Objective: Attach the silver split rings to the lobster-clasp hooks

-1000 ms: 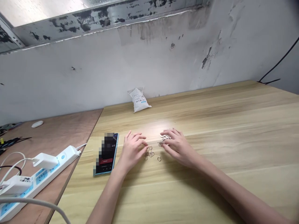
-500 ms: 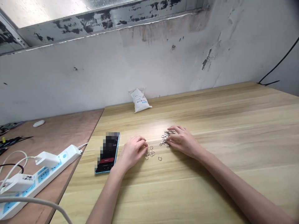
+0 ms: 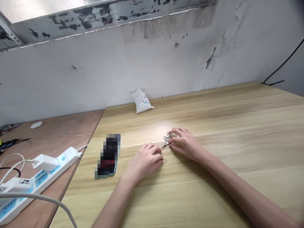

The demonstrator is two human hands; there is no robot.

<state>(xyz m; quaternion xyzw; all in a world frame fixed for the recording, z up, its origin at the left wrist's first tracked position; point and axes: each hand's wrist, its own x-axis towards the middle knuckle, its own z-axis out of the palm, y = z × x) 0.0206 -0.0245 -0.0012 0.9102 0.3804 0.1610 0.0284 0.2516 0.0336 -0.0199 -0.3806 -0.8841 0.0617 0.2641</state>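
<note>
My left hand (image 3: 147, 161) rests palm down on the light wooden table (image 3: 213, 133), fingers curled over a cluster of small metal rings. One ring (image 3: 164, 160) shows at its fingertips. My right hand (image 3: 184, 143) lies just to the right, fingers bent and pinching at a pile of small metal clasps (image 3: 167, 139). What each hand actually grips is hidden by the fingers.
A phone (image 3: 108, 155) lies left of my left hand. A white pouch (image 3: 141, 100) leans by the wall. On the darker table at left sit a white power strip (image 3: 38, 175) with plugs and cables, and a small white object (image 3: 36, 125).
My left hand slid right, covering the loose rings that lay beside it. My right hand stayed on the clasp pile, its fingers curling in.
</note>
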